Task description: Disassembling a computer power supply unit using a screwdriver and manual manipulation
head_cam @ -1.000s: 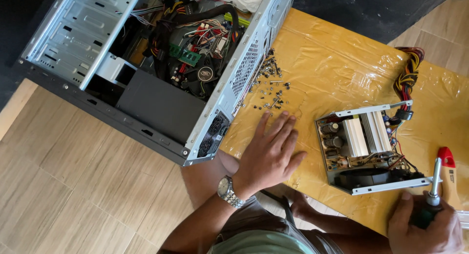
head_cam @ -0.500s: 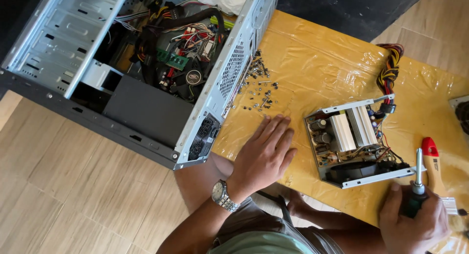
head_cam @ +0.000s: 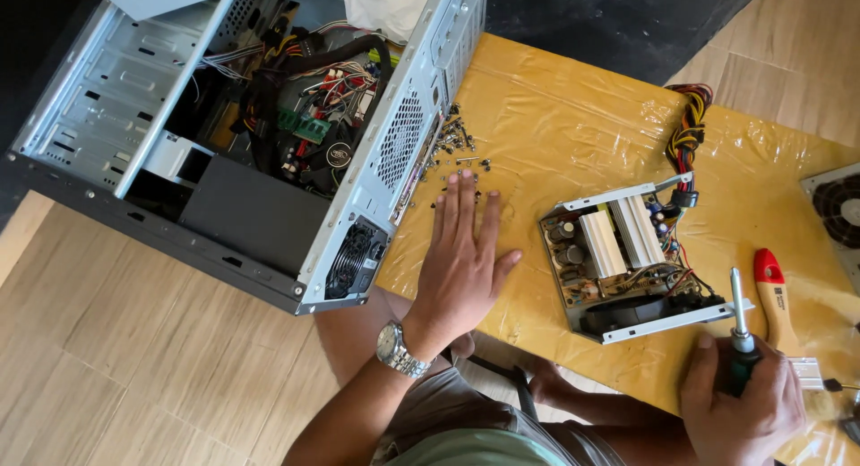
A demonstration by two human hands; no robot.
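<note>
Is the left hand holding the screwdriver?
No, the left hand lies flat and open on the yellow sheet, while the right hand grips the screwdriver.

Glossy crinkled yellow plastic sheet (head_cam: 573, 116); matt metal computer case (head_cam: 116, 90); wood floor (head_cam: 107, 367).

Yellow plastic sheet (head_cam: 573, 116), glossy and crinkled. Silver-grey case (head_cam: 358, 206) with black front panel, perforated side grille. Inside: black cables, red-white-yellow wires, green board (head_cam: 296, 125). Opened supply (head_cam: 627, 251): bare metal frame, white-silver heatsinks, black fan, wire bundle (head_cam: 685, 139) red, yellow, black. Screwdriver (head_cam: 739, 327) with silver shaft, dark green-black grip. Brush (head_cam: 775, 296) red at the handle end, pale wood below. Silver watch (head_cam: 397, 349). Light wood-grain floor (head_cam: 116, 376).
</note>
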